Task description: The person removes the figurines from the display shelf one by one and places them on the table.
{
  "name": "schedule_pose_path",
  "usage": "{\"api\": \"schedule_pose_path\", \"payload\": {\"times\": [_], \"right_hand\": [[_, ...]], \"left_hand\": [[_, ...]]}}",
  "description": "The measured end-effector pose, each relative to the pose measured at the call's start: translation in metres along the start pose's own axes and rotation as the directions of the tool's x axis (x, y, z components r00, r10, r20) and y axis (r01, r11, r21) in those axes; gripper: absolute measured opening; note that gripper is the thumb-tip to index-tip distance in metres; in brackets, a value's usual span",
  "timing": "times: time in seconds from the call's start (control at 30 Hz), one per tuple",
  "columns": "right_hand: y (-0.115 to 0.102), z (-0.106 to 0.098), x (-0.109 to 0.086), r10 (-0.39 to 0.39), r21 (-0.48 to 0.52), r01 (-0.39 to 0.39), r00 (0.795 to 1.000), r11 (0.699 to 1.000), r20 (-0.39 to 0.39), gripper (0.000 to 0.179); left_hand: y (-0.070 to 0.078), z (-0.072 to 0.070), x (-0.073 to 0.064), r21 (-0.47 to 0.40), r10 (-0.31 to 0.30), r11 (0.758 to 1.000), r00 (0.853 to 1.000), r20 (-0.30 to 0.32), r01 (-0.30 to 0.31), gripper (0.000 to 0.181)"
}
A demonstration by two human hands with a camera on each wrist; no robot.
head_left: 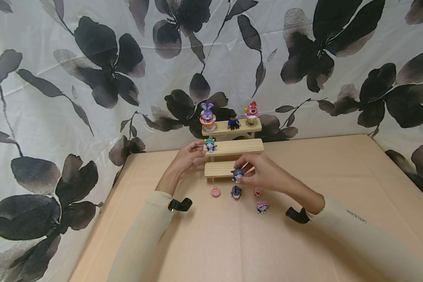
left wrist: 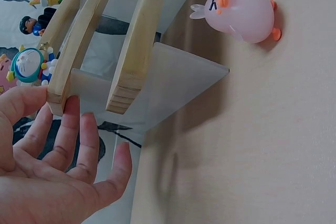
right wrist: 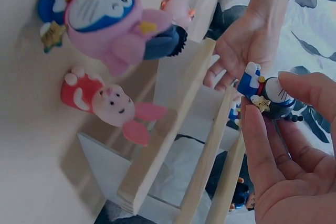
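Note:
My right hand (head_left: 264,172) pinches a small cat figurine (right wrist: 270,95) with a dark hood, a white whiskered face and a gold star, between thumb and fingertips. In the head view it is in front of the lowest board (head_left: 218,169) of a three-step wooden display stand. My left hand (head_left: 185,158) holds the left end of the middle board (head_left: 236,147), thumb above and fingertips beneath in the left wrist view. Close to that thumb, a figurine in a teal hood (left wrist: 29,65) stands on the same board.
The top board (head_left: 218,128) carries a purple rabbit figure (head_left: 207,116), a black-hatted figure (head_left: 233,122) and a pink red-hatted one (head_left: 251,112). Before the stand are a pink duck (head_left: 216,191), blue-grey figure (head_left: 236,192), red-clothed piglet (right wrist: 107,100) and pink-hooded cat (right wrist: 102,22).

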State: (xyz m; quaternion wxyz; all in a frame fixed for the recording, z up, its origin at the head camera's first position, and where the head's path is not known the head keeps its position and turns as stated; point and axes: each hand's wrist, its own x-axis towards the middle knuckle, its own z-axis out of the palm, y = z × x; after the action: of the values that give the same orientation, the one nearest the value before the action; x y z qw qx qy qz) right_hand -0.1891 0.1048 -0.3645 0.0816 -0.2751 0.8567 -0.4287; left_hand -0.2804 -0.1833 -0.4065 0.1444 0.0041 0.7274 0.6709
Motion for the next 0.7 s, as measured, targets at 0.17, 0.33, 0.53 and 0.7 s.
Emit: {"api": "schedule_pose_path", "payload": {"times": [0.17, 0.33, 0.53, 0.7], "right_hand": [[0.001, 0.006, -0.004, 0.009, -0.010, -0.008, 1.000, 1.000, 0.024, 0.035], [0.003, 0.012, -0.006, -0.032, -0.039, 0.033, 0.999, 0.999, 0.026, 0.033], [0.005, 0.019, -0.008, -0.047, -0.042, 0.049, 0.998, 0.998, 0.052, 0.028], [0.005, 0.024, -0.010, -0.047, -0.019, 0.049, 0.995, 0.999, 0.083, 0.026]], "left_hand": [[-0.001, -0.001, 0.000, 0.004, 0.004, 1.000, 1.000, -0.001, -0.004, 0.046], [-0.001, -0.001, 0.000, 0.003, 0.009, 1.000, 1.000, -0.002, -0.009, 0.046], [-0.002, -0.002, 0.001, 0.009, 0.007, 1.000, 1.000, 0.003, -0.007, 0.046], [-0.002, -0.001, 0.002, 0.002, 0.011, 1.000, 1.000, 0.005, -0.011, 0.047]]}}
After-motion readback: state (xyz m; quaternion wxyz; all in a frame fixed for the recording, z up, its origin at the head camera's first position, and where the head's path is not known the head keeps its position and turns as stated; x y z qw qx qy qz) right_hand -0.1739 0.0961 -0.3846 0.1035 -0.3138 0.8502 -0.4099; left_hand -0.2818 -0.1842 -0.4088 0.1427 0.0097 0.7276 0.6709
